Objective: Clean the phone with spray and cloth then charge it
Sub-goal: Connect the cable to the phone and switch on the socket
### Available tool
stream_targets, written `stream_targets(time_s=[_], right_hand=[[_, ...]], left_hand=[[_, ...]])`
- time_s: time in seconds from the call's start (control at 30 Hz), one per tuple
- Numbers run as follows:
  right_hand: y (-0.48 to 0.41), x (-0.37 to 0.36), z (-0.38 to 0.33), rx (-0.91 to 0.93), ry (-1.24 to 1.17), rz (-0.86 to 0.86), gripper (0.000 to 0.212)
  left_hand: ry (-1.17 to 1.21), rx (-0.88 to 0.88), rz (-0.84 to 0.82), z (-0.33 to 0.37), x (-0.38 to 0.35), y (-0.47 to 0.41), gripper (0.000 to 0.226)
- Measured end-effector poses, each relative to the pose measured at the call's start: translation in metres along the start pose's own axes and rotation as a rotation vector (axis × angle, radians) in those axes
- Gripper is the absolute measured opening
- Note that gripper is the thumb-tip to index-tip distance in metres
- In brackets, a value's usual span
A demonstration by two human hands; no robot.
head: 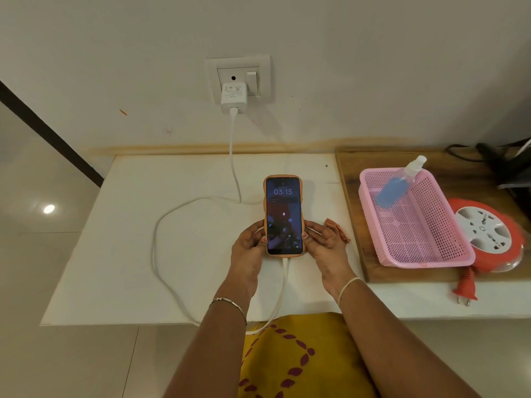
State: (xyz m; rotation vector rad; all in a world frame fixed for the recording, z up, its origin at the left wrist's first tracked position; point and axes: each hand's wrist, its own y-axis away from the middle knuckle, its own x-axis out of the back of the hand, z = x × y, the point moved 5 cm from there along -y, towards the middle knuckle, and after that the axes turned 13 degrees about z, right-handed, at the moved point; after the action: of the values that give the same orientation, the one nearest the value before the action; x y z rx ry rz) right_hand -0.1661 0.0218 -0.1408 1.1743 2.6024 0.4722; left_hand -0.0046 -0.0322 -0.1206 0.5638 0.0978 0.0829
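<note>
left hand and right hand grip the lit phone by its sides above the table, cable plugged in. cloth lies just beside the right hand; spray bottle leans in the pink basket.

i see one white table. directly on it, from left to right:

- a white cable, lying in a wide loop and running off the front edge.
- the phone, screen up, near the middle. i cannot tell whether it rests flat on the surface.
- an orange cloth, just right of the phone.
- a wooden board, covering the right end.

a red plug lies on the white surface at the board's front edge. the board carries a pink basket and, touching the basket's right side, a red extension reel. dark items sit at the board's far right corner.
</note>
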Motion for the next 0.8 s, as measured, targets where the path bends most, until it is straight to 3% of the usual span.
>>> stream_targets(time_s=[0.8], right_hand=[[-0.0028, 0.0009, 0.0021, -0.027, 0.022, 0.014, 0.025]], left_hand=[[-0.017, -0.024, 0.003, 0.0027, 0.0000, 0.0026, 0.038]])
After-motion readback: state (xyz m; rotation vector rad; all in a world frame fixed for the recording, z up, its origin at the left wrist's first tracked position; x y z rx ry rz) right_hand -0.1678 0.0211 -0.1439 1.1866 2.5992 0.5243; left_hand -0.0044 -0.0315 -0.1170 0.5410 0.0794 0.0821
